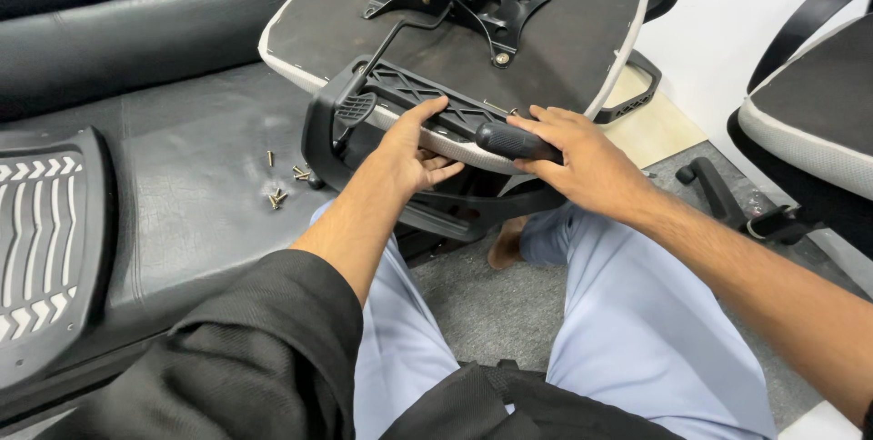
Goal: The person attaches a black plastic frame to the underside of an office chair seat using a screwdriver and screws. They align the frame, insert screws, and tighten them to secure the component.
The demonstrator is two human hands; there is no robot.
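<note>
hands [496, 154] grip armrest [400, 104] at seat edge [300, 72].

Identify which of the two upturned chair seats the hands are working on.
The nearer chair seat, resting on the black sofa with its metal plate showing. The left hand holds its black armrest; the other seat stands untouched at right.

Packages, labels, signs, screens: none. I find no box, bag, sticker, tag, placard or display near my left hand [414, 154], near my right hand [582, 163], or elsewhere around them in view.
</note>
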